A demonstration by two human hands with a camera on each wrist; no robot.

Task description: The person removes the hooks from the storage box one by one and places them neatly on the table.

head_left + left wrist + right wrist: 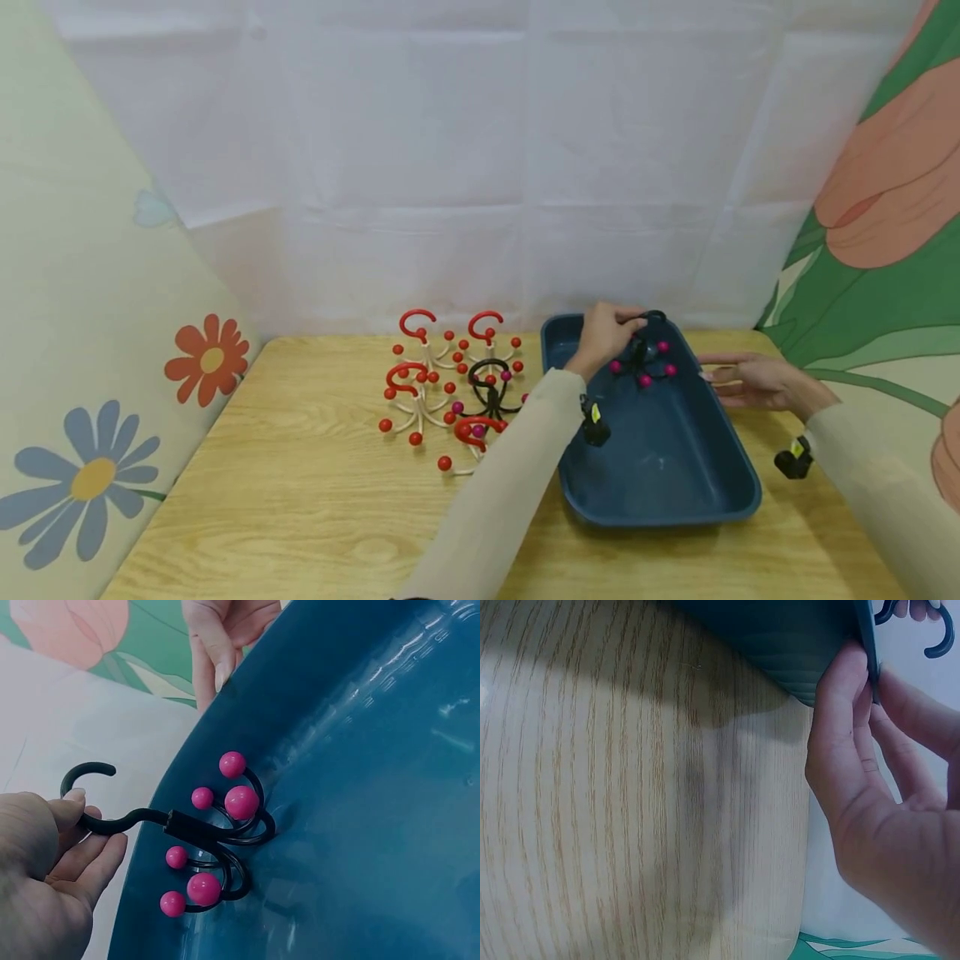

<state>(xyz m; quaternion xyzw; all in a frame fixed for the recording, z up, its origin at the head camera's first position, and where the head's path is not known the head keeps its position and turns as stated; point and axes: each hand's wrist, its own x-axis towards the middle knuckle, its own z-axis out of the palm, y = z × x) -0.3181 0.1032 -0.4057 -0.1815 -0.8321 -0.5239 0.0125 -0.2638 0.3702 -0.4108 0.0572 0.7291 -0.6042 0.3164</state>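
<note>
Over the far end of a dark blue plastic tub (660,467), my left hand (603,333) pinches a black rotating hook rack (199,829) by its curved top hook. Its several black arms end in pink balls and hang down inside the tub, close to the far wall. My right hand (750,382) is at the tub's right side; in the right wrist view the thumb and fingers of this hand (885,772) pinch the rim. Left of the tub, another black hook rack (492,402) with pink balls stands on the table.
Several cream hook racks (418,408) with red hooks and red balls stand around the second black one on the wooden table (315,500). My left forearm partly covers the nearest of them. A white sheet (420,167) hangs behind the table, between flower-patterned walls.
</note>
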